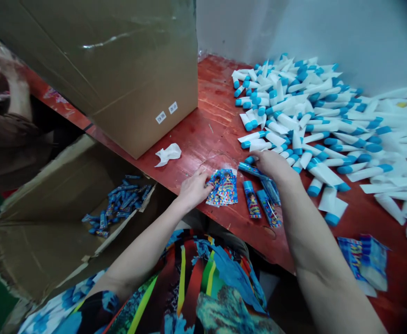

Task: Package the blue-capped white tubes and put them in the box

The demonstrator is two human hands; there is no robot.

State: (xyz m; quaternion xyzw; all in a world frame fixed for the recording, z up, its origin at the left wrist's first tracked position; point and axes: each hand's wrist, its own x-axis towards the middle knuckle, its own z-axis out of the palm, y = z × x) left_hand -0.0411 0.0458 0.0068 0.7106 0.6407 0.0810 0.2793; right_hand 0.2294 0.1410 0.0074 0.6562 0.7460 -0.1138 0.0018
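My left hand (193, 189) rests at the left edge of a fanned stack of blue printed sleeves (228, 188), its fingers closed on the edge of one. My right hand (273, 164) reaches to the near edge of a heap of white tubes with blue caps (290, 106). Its fingers are closed around a blue-capped tube (250, 160), mostly hidden by the hand. Below that hand lie several tubes in printed sleeves, among them one upright-pointing tube (251, 199) and another tube (269, 208) beside it.
A large cardboard box (137, 93) stands on the red table (220, 134), with a crumpled white scrap (168, 154) near it. An open carton (50, 222) at lower left holds several sleeved tubes (123, 199). More printed sleeves (363, 262) lie at right. Another person's hands (10, 74) show at far left.
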